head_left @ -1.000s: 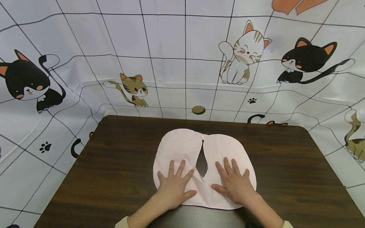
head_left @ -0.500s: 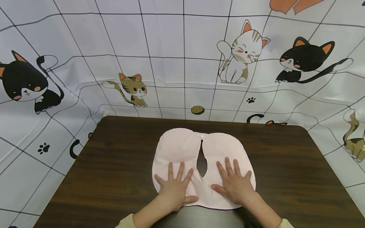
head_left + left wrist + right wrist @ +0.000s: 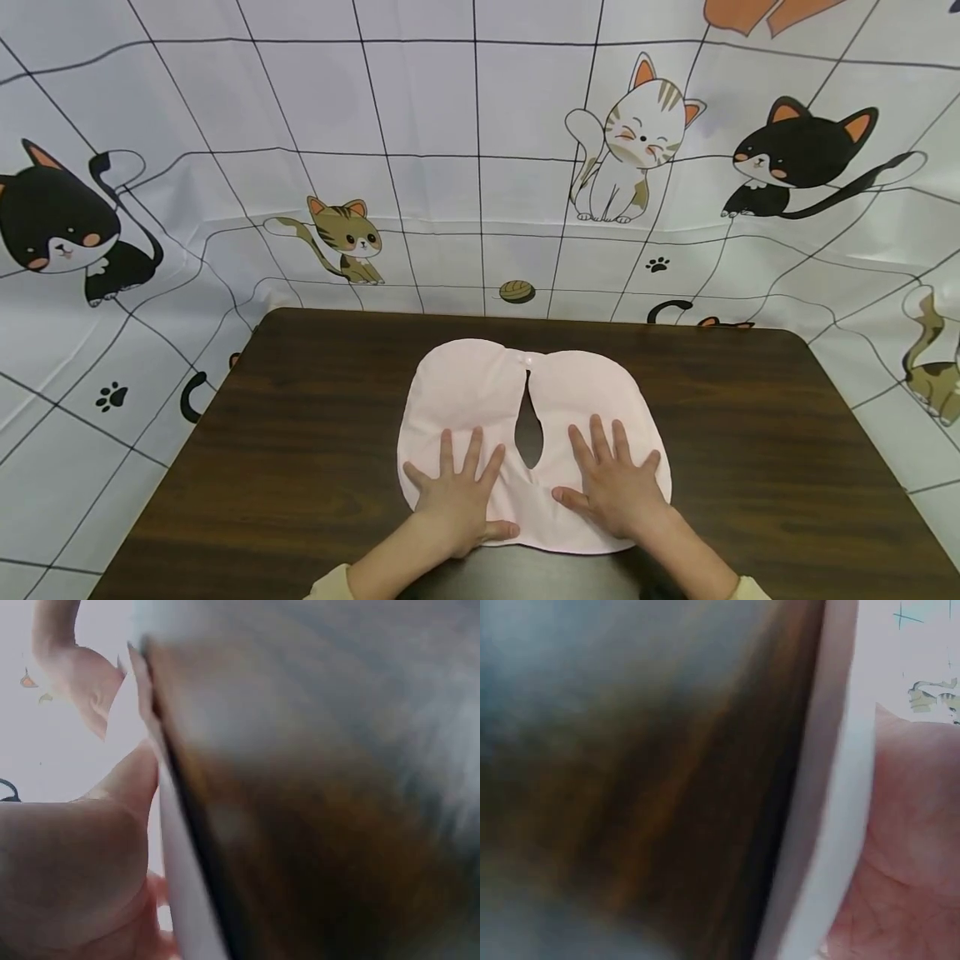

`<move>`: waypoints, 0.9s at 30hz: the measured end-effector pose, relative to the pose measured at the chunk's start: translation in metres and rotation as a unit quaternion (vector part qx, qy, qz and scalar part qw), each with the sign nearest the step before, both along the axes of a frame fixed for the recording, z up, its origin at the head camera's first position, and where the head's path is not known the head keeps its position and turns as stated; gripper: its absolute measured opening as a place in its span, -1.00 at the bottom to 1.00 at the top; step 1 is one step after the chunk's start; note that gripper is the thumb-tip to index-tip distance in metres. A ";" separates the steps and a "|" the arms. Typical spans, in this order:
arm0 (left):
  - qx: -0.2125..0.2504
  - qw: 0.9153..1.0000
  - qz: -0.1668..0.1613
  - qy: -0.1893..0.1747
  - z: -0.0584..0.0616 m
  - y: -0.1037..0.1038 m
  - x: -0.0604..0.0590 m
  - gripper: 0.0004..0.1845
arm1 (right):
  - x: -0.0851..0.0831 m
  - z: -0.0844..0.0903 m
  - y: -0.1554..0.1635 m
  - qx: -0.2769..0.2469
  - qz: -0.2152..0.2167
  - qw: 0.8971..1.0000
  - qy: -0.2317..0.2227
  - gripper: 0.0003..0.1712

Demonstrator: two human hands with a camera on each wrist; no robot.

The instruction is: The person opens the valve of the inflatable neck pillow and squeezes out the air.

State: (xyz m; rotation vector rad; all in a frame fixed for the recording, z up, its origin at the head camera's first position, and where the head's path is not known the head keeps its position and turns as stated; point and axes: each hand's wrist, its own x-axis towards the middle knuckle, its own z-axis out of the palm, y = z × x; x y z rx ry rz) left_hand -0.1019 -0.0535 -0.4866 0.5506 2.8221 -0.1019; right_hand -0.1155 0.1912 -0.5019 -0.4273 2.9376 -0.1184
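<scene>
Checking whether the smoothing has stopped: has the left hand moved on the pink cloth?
Barely: the left hand lies flat on the pink cloth, fingertips as far from its slit.

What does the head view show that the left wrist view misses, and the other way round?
Only the head view shows the whole pink bib lying flat, its neck opening, the right hand flat on it, and the cat-print cloth behind. Only the left wrist view shows the bib's near edge from the side, blurred and very close. Both show the left hand on the bib and the dark wooden table.
</scene>
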 end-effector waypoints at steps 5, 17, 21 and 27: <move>0.058 0.998 -0.027 0.012 0.011 -0.016 -0.018 -0.07 | -0.016 0.024 0.007 -0.028 0.001 1.000 -0.006 -0.10; 0.250 0.956 0.107 0.106 0.015 -0.084 -0.086 -0.48 | -0.061 0.029 0.070 -0.095 -0.160 0.982 0.028 -0.02; 0.317 0.931 0.174 0.043 0.007 -0.100 -0.097 -0.41 | -0.064 0.025 0.082 -0.111 -0.194 0.975 -0.011 -0.06; 0.402 0.886 0.220 -0.075 0.000 -0.115 -0.104 -0.27 | -0.063 0.019 0.088 -0.140 -0.205 0.967 -0.064 -0.27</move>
